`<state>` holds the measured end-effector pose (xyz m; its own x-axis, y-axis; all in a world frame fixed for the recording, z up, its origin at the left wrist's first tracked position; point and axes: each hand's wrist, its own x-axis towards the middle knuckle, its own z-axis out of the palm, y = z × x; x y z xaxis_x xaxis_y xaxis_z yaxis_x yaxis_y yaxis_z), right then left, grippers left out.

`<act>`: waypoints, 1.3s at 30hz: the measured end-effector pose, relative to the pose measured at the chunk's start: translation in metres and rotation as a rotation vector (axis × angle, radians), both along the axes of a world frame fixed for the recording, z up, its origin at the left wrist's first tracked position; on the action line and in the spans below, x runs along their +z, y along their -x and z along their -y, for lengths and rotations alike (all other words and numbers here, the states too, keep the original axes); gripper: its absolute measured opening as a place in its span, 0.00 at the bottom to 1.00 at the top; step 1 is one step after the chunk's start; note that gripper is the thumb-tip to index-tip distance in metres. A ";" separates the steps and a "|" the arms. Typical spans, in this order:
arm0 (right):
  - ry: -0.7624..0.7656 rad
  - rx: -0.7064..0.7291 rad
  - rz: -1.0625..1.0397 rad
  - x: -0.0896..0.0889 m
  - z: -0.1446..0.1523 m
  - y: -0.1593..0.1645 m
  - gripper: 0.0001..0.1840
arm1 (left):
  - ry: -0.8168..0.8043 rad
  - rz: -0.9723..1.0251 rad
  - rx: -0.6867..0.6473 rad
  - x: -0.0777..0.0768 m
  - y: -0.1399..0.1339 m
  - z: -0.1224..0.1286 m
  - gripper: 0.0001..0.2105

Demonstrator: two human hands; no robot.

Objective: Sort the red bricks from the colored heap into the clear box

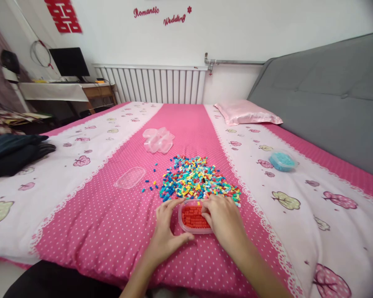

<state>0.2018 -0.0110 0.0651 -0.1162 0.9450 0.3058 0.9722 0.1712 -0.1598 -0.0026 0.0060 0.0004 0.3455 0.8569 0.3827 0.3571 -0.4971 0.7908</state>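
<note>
A clear plastic container (182, 227) with rows of small red building bricks (192, 217) sits on the pink bedspread right in front of me. Thumb and fingers of my left hand (168, 227) curve around its left end and grip it at the near and far rims. My right hand (222, 215) is over the container's right part, fingers bent together and tips down at the red bricks. What lies between those fingertips is hidden. Just beyond both hands spreads a pile of loose multicoloured bricks (192, 178); a few blue and yellow ones lie apart on its left.
A clear lid (130, 178) lies left of the pile, and several stacked clear containers (159, 140) stand behind it. To the right is a container of light-blue bricks (282, 160). A pink pillow (247, 111) and dark clothing (15, 153) rest farther off.
</note>
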 end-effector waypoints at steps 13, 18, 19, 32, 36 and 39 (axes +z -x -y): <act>-0.006 -0.012 -0.005 -0.006 0.001 0.003 0.12 | 0.004 0.001 0.002 0.001 0.000 0.001 0.39; -0.016 -0.015 -0.008 -0.005 0.002 0.005 0.12 | -0.015 -0.010 -0.013 0.001 0.000 0.001 0.39; -0.020 -0.022 -0.005 -0.005 0.002 0.005 0.12 | -0.019 -0.013 -0.016 0.001 0.001 0.001 0.39; 0.126 -0.052 -0.014 0.007 0.003 0.008 0.11 | -0.027 -0.018 -0.023 0.001 0.001 0.001 0.38; 0.247 -0.087 -0.002 0.017 0.003 0.012 0.11 | -0.034 -0.028 -0.026 0.001 0.000 0.001 0.38; 0.260 -0.092 -0.021 0.019 0.003 0.012 0.10 | -0.030 -0.023 -0.021 0.001 0.000 0.001 0.38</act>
<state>0.1897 -0.0137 0.0846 -0.0221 0.9983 0.0535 0.9777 0.0328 -0.2073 -0.0028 0.0048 0.0013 0.3724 0.8373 0.4003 0.3641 -0.5285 0.7669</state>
